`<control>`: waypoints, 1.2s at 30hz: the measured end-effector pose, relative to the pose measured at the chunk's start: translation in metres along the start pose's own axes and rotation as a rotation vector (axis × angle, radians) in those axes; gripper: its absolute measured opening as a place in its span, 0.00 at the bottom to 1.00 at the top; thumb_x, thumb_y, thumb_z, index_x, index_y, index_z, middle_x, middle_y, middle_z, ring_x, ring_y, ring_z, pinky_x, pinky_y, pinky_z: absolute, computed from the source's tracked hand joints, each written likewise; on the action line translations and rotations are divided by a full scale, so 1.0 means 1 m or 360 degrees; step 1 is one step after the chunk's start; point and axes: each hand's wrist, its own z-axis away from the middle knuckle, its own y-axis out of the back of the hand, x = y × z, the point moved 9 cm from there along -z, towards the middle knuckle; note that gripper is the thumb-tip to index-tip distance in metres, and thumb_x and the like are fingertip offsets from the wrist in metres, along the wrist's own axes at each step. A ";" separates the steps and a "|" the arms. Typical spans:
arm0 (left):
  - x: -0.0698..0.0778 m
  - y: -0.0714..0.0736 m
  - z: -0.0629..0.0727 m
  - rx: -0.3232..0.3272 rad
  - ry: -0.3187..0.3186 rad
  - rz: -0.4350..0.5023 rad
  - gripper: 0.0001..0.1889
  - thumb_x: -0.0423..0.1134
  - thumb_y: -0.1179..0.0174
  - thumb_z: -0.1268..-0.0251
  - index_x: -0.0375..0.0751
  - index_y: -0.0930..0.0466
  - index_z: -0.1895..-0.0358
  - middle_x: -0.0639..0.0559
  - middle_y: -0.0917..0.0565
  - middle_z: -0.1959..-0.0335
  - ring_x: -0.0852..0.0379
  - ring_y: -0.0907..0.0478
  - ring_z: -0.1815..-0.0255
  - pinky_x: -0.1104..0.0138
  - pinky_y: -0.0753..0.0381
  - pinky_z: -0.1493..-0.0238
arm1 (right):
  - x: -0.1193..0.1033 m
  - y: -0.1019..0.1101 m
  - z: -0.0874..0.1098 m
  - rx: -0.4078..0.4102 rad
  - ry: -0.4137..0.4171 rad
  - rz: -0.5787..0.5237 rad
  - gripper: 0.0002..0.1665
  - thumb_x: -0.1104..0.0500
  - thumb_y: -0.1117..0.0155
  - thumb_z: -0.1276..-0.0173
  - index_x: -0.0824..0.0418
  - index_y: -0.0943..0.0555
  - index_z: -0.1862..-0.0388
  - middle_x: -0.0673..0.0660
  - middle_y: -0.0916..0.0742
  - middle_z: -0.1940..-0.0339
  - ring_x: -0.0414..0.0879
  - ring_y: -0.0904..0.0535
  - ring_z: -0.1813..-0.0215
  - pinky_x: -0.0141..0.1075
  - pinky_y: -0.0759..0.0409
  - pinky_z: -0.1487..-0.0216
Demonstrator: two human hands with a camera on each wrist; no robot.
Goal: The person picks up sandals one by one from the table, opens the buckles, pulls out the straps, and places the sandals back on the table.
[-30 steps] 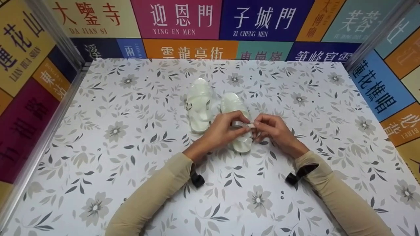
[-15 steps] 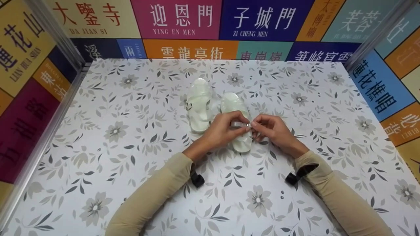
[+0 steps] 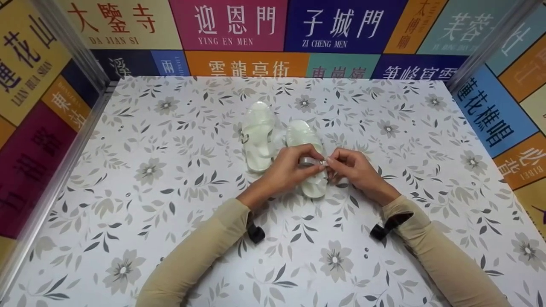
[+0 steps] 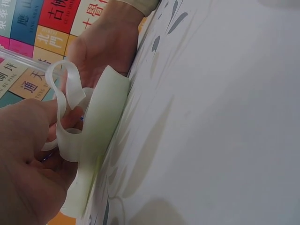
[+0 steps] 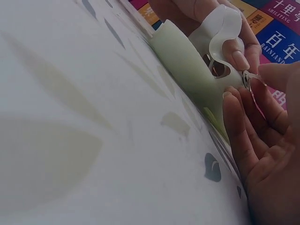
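Two pale green-white sandals lie side by side in the head view. The left sandal [image 3: 258,121] shows its buckle at its outer side, and no hand touches it. At the right sandal [image 3: 301,131], my left hand [image 3: 288,169] holds the ankle strap [image 4: 70,146] between thumb and fingers, partly covering the shoe. My right hand [image 3: 357,169] pinches the strap's narrow end beside a small metal buckle [image 5: 246,79]. In the right wrist view, the strap loops upward from the sandal's heel part [image 5: 180,56]. How far the strap end passes through the buckle is hard to tell.
A white tabletop with grey flowers and leaves [image 3: 128,204] spreads around the shoes. Colourful lettered panels [image 3: 230,23] stand along the back and sides. Black bands with camera mounts [image 3: 256,233] sit at both wrists.
Over the last second my right fingertips have shifted slightly left along the strap end, closer to the buckle. My left hand and both sandals stay in place.
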 end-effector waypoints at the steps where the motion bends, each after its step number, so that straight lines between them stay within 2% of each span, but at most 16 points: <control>1: 0.000 0.000 0.000 -0.0003 -0.0001 0.0006 0.08 0.38 0.27 0.28 0.46 0.12 0.51 0.53 0.08 0.44 0.61 0.10 0.43 0.73 0.13 0.44 | -0.001 -0.001 0.000 -0.0009 0.0002 -0.0017 0.16 0.59 0.37 0.16 0.74 0.21 0.57 0.58 0.13 0.69 0.48 0.13 0.72 0.38 0.10 0.67; 8: 0.001 0.004 0.000 0.0049 -0.0035 -0.0082 0.07 0.40 0.26 0.29 0.47 0.10 0.52 0.56 0.07 0.47 0.62 0.11 0.41 0.73 0.15 0.41 | 0.000 -0.003 0.000 -0.0034 0.0018 0.0028 0.16 0.59 0.36 0.17 0.74 0.20 0.55 0.58 0.13 0.69 0.48 0.14 0.72 0.37 0.12 0.67; 15: 0.000 0.001 0.000 0.0022 -0.0011 -0.0037 0.07 0.38 0.26 0.29 0.49 0.11 0.52 0.57 0.08 0.46 0.60 0.11 0.40 0.74 0.15 0.41 | 0.000 -0.002 0.000 -0.0035 0.0042 0.0054 0.14 0.60 0.36 0.17 0.74 0.19 0.55 0.57 0.13 0.70 0.47 0.14 0.73 0.35 0.13 0.68; 22: -0.001 0.000 0.000 0.0005 0.0008 0.0017 0.08 0.38 0.26 0.29 0.47 0.12 0.51 0.54 0.08 0.45 0.60 0.10 0.41 0.74 0.13 0.42 | -0.002 -0.002 0.001 -0.0041 0.0033 -0.0068 0.13 0.61 0.38 0.17 0.74 0.20 0.56 0.58 0.13 0.68 0.47 0.13 0.70 0.38 0.10 0.67; 30: -0.001 0.000 0.001 0.0003 0.0032 0.0020 0.08 0.38 0.27 0.28 0.47 0.11 0.50 0.53 0.08 0.43 0.59 0.10 0.41 0.74 0.13 0.43 | -0.001 -0.003 0.000 -0.0032 0.0050 0.0054 0.14 0.61 0.37 0.17 0.75 0.18 0.54 0.59 0.13 0.69 0.47 0.14 0.73 0.37 0.12 0.68; 36: 0.000 0.001 0.000 0.0022 0.0014 -0.0042 0.07 0.39 0.26 0.28 0.49 0.10 0.52 0.56 0.07 0.46 0.61 0.10 0.41 0.75 0.15 0.41 | 0.001 -0.001 0.000 -0.0027 0.0001 0.0109 0.14 0.58 0.35 0.17 0.72 0.17 0.51 0.57 0.13 0.70 0.45 0.15 0.73 0.34 0.15 0.69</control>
